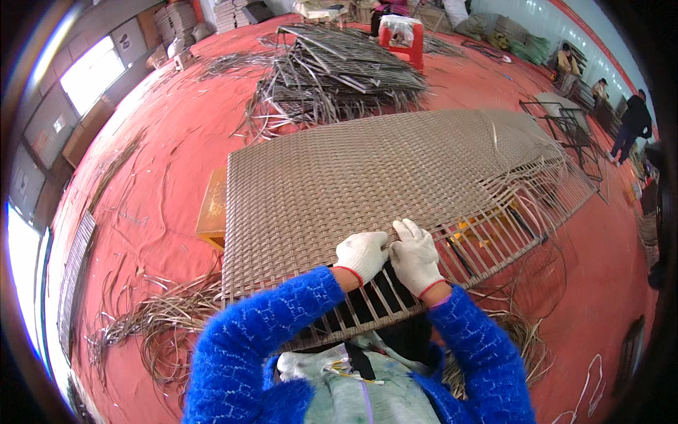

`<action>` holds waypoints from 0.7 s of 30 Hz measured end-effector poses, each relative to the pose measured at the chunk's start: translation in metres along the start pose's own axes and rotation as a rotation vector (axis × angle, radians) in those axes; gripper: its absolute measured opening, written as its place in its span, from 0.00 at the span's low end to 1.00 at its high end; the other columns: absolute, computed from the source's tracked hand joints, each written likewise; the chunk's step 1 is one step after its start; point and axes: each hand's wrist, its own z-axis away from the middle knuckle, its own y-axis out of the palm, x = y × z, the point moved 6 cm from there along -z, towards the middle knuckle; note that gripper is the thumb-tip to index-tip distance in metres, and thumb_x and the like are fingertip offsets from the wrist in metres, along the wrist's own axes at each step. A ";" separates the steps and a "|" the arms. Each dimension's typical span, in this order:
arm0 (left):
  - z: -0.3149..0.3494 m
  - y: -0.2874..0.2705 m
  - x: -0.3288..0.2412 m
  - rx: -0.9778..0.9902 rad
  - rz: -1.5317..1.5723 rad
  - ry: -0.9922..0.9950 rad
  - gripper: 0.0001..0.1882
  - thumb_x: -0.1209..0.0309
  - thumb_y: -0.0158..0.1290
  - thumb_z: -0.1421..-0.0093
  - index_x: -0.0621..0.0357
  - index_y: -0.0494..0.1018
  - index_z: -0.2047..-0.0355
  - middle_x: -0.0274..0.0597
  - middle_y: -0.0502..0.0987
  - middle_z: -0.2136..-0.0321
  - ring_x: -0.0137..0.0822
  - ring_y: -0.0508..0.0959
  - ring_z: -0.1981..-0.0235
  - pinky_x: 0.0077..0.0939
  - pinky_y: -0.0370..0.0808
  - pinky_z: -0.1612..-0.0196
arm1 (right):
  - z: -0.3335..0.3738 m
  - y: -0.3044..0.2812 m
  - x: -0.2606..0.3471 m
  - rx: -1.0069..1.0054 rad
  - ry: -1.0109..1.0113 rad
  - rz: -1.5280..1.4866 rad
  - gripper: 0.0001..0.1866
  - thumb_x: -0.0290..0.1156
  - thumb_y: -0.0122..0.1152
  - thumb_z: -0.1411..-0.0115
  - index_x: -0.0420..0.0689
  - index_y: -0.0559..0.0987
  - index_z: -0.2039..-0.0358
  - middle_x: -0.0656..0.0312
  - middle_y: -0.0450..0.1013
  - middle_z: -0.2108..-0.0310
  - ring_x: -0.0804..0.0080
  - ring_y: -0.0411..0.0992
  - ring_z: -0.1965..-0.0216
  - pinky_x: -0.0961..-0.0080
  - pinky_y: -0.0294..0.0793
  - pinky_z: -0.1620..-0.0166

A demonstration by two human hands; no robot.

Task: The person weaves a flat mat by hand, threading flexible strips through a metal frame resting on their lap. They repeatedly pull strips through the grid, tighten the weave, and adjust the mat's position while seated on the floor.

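From here I see two white-gloved hands, left hand [362,257] and right hand [415,258], fingers curled and nearly meeting; whether they pinch anything I can't tell. Right under them lies a brown wicker panel [332,191], its bare slats [390,288] toward the wearer and rightward. Loose strands [526,185] trail beyond the right hand. Well past both hands, stacked dark panels [342,71] stand near a red plastic stool [417,48].

Gloved left hand [363,256] and right hand [414,257] touch a partly woven brown wicker panel [353,184]; a red stool [417,37] stands far beyond.
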 end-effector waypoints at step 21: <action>0.181 -0.031 0.007 0.092 -0.338 0.410 0.28 0.64 0.58 0.49 0.55 0.67 0.47 0.36 0.70 0.61 0.36 0.73 0.58 0.31 0.71 0.56 | -0.013 -0.028 -0.016 -0.221 0.146 -0.055 0.06 0.28 0.63 0.52 0.44 0.75 0.76 0.56 0.73 0.59 0.54 0.71 0.54 0.60 0.70 0.52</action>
